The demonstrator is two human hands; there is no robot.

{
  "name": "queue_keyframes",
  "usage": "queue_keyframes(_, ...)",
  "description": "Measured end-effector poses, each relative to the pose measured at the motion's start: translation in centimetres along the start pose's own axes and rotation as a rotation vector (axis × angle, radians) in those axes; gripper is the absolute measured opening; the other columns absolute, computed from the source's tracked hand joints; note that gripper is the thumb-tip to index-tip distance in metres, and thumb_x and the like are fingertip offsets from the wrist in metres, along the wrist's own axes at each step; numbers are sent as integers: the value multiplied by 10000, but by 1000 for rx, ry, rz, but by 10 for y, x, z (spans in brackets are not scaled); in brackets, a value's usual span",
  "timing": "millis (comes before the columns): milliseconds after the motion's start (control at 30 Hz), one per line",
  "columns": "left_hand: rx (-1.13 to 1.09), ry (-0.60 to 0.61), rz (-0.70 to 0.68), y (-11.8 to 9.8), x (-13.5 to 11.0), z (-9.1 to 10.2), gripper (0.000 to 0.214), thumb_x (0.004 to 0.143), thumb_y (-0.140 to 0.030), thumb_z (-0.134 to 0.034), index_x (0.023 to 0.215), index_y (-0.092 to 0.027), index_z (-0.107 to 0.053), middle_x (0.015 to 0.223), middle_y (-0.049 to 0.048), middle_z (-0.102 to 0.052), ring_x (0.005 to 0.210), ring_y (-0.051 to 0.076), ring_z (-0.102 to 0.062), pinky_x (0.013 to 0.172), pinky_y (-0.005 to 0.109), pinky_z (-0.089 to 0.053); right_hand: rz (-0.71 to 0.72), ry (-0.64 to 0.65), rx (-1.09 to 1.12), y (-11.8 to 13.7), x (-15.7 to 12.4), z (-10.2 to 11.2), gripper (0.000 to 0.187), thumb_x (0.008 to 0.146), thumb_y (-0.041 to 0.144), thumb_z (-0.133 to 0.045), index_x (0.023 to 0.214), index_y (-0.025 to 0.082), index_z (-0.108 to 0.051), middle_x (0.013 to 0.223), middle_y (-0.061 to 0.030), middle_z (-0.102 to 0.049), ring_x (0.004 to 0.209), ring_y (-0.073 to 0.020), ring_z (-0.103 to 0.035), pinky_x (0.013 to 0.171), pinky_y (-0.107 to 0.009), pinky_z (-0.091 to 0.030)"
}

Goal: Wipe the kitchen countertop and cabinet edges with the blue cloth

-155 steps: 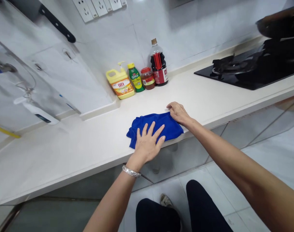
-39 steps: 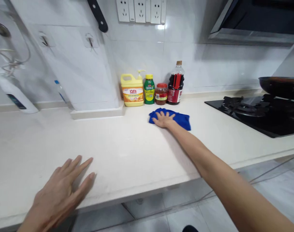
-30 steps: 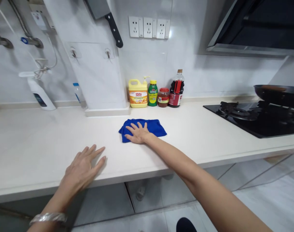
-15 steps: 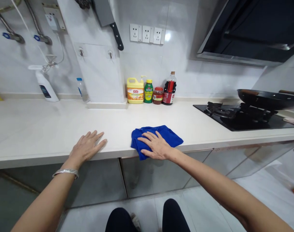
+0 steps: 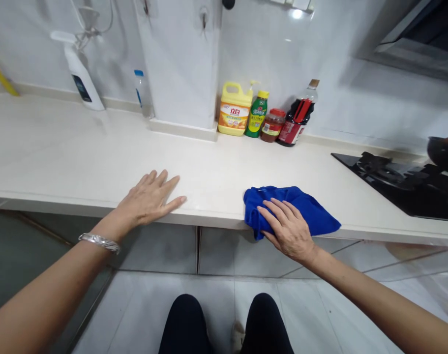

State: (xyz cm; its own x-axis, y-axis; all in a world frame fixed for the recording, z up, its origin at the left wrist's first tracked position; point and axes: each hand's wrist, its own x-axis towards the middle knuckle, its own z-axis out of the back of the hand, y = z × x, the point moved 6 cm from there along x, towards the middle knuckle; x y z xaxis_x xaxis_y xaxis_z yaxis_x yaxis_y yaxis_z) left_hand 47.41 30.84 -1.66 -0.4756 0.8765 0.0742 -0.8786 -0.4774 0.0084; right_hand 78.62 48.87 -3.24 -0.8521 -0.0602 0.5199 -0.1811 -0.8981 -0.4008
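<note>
A blue cloth (image 5: pixel 314 212) lies bunched on the front edge of the white countertop (image 5: pixel 109 157), one fold hanging over the edge. My right hand (image 5: pixel 288 226) is on it, fingers close together and slightly bent, with the thumb at the cloth's near edge. Whatever is under the palm is hidden. To the left, my left hand (image 5: pixel 150 199) rests palm down on the counter's edge with its fingers spread, holding nothing. A silver bracelet circles the left wrist.
Along the wall stand a yellow detergent jug (image 5: pixel 234 110), a green bottle (image 5: pixel 256 115), a red-lidded jar (image 5: pixel 273 127) and a dark sauce bottle (image 5: pixel 297 115). A white spray bottle (image 5: pixel 81 78) and a clear bottle (image 5: pixel 143 96) are further left. A black gas stove (image 5: pixel 397 179) is at right.
My view has tilted down and turned left, so the counter and bottles sit differently in it. The right hand's fingers are closer together on the cloth. The left hand still rests flat.
</note>
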Motion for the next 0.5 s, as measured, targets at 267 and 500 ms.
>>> queue_keyframes(267, -38, -59, -3, -5, -1, 2, 868, 953, -749, -202, 1590, -182, -362, 1677, 214, -290, 1565, 454, -216, 1300, 551, -186, 77, -282, -21, 94, 85, -12, 474, 1020, 408, -535, 1436, 187, -585, 1364, -88, -692, 1253, -302, -615, 989, -432, -508)
queue_keyframes(500, -125, -92, -9, 7, 2, -3, 734, 998, -605, -179, 1562, -210, -432, 1666, 154, -363, 1575, 346, -259, 1311, 546, -195, 100, -477, -81, 140, 119, -20, 426, 1013, 283, -547, 1434, 239, -587, 1372, -29, -695, 1208, -259, -641, 927, -379, -553)
